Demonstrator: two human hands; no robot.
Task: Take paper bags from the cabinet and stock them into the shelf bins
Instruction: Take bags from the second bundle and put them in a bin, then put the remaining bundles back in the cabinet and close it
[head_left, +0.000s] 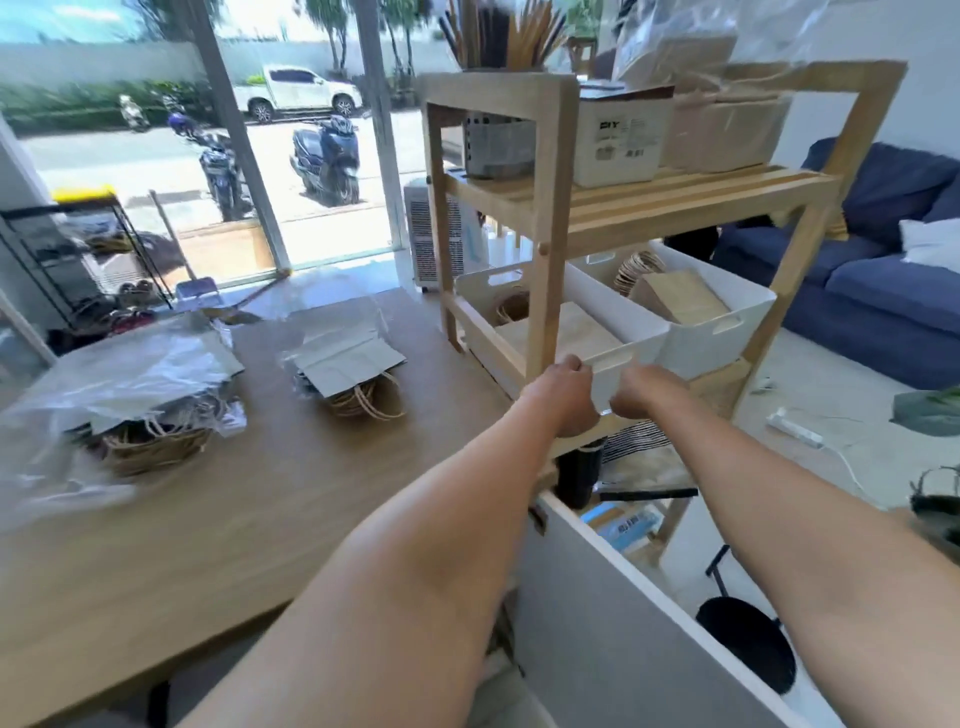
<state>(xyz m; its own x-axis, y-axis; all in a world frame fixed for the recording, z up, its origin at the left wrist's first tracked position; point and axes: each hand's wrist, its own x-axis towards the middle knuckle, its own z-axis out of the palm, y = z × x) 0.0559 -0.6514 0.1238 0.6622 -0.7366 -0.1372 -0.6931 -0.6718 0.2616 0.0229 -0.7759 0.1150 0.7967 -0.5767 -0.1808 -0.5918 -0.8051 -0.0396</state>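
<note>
Both hands grip the front wall of the left white bin (613, 364) on the wooden shelf's (545, 208) lower tier: the left hand (569, 400) curls round its near-left corner, the right hand (644, 395) beside it. Brown paper bags (561, 332) lie inside this bin; a second bin (727, 322) adjoins it. Two bag stacks (348, 364) rest mid-table (260, 509).

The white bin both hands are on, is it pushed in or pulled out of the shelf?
Pulled partly out. The white bin juts past the wooden shelf post; the left hand and right hand grip its front rim.
</note>
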